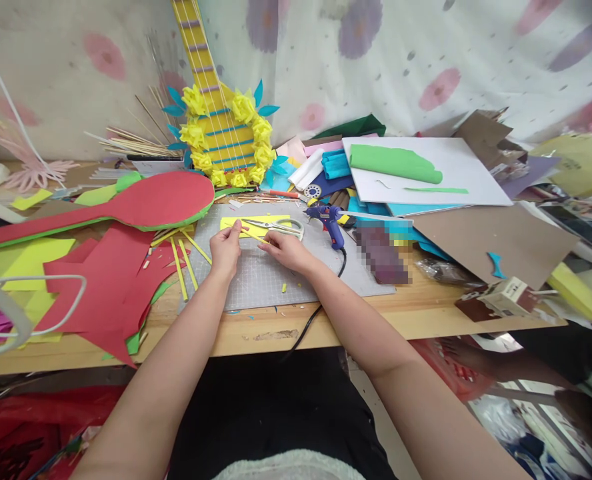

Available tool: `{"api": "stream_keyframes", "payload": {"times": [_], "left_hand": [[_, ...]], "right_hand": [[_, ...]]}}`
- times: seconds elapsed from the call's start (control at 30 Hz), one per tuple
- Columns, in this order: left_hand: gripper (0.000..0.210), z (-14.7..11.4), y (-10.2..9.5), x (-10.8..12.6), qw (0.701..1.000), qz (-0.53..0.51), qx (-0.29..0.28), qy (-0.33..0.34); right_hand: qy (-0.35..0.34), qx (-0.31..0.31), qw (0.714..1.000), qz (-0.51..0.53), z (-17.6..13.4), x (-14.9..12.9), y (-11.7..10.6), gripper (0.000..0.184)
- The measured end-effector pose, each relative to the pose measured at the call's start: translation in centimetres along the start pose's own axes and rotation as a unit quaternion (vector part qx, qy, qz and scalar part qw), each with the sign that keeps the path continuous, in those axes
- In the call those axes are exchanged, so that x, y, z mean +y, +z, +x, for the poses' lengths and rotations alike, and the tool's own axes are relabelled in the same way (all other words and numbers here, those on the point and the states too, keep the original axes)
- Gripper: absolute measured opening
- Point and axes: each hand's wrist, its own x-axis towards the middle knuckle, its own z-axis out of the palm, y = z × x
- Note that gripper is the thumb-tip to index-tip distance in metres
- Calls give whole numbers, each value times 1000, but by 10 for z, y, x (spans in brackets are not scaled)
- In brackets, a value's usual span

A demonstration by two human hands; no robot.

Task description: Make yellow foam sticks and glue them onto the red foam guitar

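Note:
Between my two hands runs a thin yellow strip (254, 235), held just above the grey cutting mat (271, 280). My left hand (225, 248) pinches its left end, and my right hand (285, 249) has its fingers closed on the right end. Right behind the fingers, a pair of scissors (289, 227) with pale handles lies on a yellow sheet (230, 223). A purple glue gun (332, 223) rests to the right of my right hand, its black cord trailing toward the table's front edge. More yellow strips (188, 265) lie left of my left hand.
A yellow paper guitar (223, 133) with yellow flowers leans at the back. On the left, a red guitar-shaped piece (166, 200) lies above red sheets (101, 280). A white board (391, 183) holds green crepe paper (393, 163). Brown cardboard (496, 233) lies on the right.

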Motion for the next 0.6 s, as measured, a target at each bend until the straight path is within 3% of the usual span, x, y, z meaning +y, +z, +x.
{"api": "stream_keyframes", "payload": {"times": [0.2,0.33,0.5,0.6], "left_hand": [[37,1,-2,2,999,-23,-20,-16],[30,5,-3,-3,1000,0,19,13],[36,6,-4,1,998,-19,63,12],[43,2,-3,6,998,-55,7,-24]], "right_hand": [[-20,-2,1000,17,2,4,2,28],[-3,-28,999,29,1,3,0,28],[-19,-24,998,48,1,2,-2,25],[-19,-4,998,62,2,4,-1,26]]}}
